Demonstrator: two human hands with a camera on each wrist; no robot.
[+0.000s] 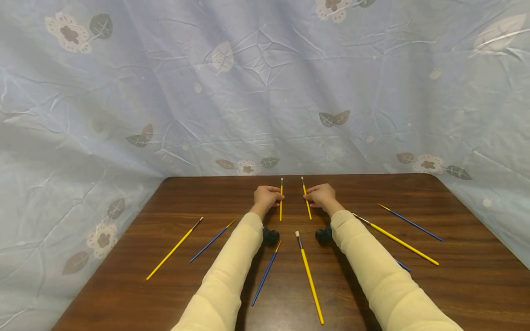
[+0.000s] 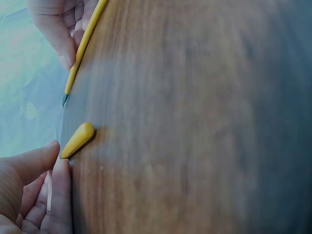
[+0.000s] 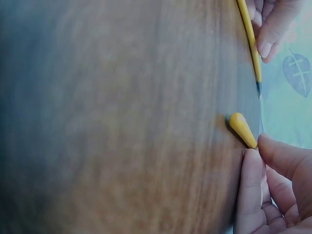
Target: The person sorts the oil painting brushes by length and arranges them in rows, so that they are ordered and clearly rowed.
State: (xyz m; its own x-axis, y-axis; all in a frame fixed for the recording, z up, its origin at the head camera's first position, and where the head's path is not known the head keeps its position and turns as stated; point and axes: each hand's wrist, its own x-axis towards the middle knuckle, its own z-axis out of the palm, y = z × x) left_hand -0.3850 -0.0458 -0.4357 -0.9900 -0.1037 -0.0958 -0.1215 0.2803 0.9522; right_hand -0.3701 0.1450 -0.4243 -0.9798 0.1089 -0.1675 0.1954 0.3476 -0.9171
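Near the table's far edge, my left hand (image 1: 266, 196) pinches a thin yellow paintbrush (image 1: 281, 212) between thumb and fingers. A short gap to the right, my right hand (image 1: 324, 196) pinches a second yellow paintbrush (image 1: 309, 211) the same way. Both brushes point their pale bristles toward the back, handle ends toward me. In the left wrist view, the rounded handle end (image 2: 80, 138) juts out from the left thumb and fingertips. The right wrist view has the matching handle end (image 3: 240, 126) beside the right thumb.
More paintbrushes lie spread on the brown wooden table (image 1: 165, 202): a yellow one (image 1: 169, 253) and a blue one (image 1: 212, 241) left, blue (image 1: 264, 281) and yellow (image 1: 310, 280) ones between my forearms, several on the right. My right sleeve (image 1: 372, 266) partly covers one. A floral cloth (image 1: 265, 92) hangs behind.
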